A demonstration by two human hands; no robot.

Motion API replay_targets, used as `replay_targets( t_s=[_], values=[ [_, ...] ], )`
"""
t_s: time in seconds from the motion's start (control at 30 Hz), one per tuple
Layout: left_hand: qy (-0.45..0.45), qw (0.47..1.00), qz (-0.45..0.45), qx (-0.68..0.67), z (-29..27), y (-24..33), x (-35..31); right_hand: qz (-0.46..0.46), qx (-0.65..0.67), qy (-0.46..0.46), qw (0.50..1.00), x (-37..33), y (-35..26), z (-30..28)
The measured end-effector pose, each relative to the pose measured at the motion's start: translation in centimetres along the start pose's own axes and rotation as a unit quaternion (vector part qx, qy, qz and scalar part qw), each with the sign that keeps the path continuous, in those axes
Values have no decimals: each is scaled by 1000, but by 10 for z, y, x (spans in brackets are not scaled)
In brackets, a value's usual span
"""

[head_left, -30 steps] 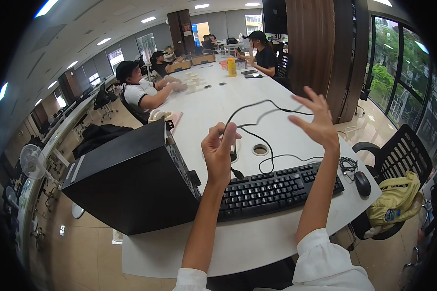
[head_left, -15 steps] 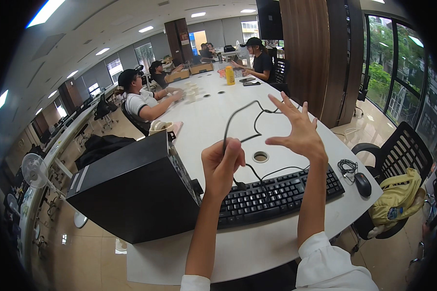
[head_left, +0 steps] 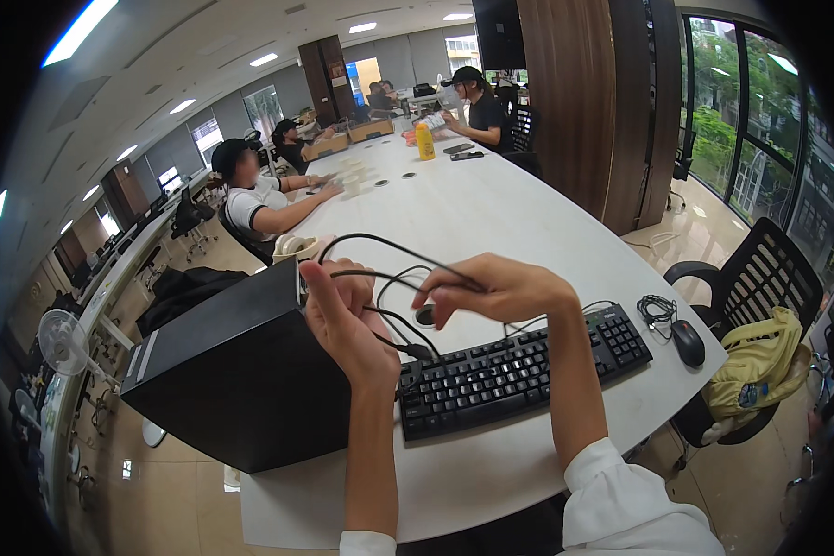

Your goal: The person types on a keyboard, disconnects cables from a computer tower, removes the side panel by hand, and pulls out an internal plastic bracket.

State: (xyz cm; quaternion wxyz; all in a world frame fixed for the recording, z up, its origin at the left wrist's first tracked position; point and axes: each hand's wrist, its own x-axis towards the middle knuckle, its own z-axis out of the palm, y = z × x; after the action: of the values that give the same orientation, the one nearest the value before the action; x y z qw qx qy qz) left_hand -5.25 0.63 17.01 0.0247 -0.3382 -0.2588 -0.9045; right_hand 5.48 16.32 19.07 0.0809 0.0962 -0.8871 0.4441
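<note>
A thin black cable (head_left: 389, 244) arches in loops between my two hands above the white table. My left hand (head_left: 347, 320) is closed round one part of it, thumb up, beside the back edge of the black computer tower (head_left: 241, 371). Palm down, my right hand (head_left: 510, 289) pinches the cable between thumb and fingers, over the far side of the black keyboard (head_left: 519, 375). Below my left hand a black plug (head_left: 419, 351) hangs at the keyboard's left end. The cable's other end I cannot make out.
A black mouse (head_left: 688, 345) with its bundled cord (head_left: 656, 313) lies near the table's right edge. Beyond stand a yellow bottle (head_left: 424, 142) and phones (head_left: 466, 156). Several people sit along the table. A black chair (head_left: 760, 278) holds a yellow backpack (head_left: 760, 366).
My right hand, spread open before, has come down and left and closed on the cable. My left hand has shifted left toward the tower, still gripping the cable. The loops now bunch between both hands.
</note>
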Motion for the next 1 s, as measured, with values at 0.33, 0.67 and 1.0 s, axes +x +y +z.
replay_targets(
  t_s=[0.33, 0.67, 1.0],
  values=[
    [-4, 999, 7, 49, 4, -1, -12, 33, -99, -206, 973, 25, 2, 21],
    [-191, 947, -137, 218, -3, -35, -12, -70, 295, 333, 893, 5, 38, -20],
    [-372, 838, -114, 383, 2, -104, -82, -161, 711, 268, 630, -11, 48, -44]
  ],
)
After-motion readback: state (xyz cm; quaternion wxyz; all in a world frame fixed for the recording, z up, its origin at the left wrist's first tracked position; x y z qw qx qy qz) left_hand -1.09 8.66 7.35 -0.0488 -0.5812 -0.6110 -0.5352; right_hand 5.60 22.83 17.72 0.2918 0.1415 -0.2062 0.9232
